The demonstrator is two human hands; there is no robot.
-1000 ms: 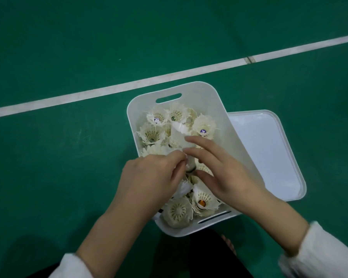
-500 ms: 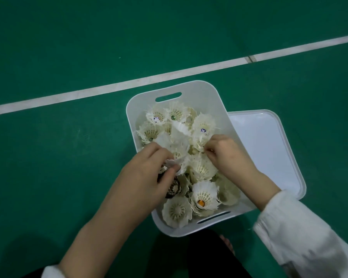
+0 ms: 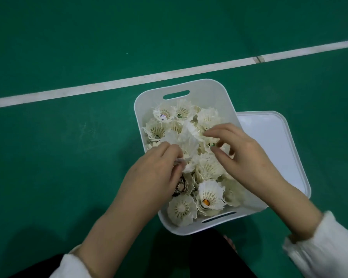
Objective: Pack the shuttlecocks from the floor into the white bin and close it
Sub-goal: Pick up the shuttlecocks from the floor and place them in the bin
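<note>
The white bin (image 3: 210, 91) stands open on the green floor, filled with several white feather shuttlecocks (image 3: 182, 209). Both hands are over the middle of the pile. My left hand (image 3: 155, 175) pinches the feathers of a blurred shuttlecock (image 3: 187, 139) lying on top. My right hand (image 3: 247, 157) reaches in from the right with fingers spread and bent, its fingertips touching the shuttlecocks beneath. The bin's white lid (image 3: 269, 149) lies flat on the floor against the bin's right side.
A white court line (image 3: 109, 85) runs across the floor just beyond the bin. My dark trouser legs (image 3: 209, 259) and a bare foot (image 3: 229, 240) are right below the bin's near edge. No loose shuttlecocks show on the floor.
My right hand opened from a curled grip and shifted slightly left over the pile. My left hand stayed in place, still holding feathers; the top shuttlecock shifted.
</note>
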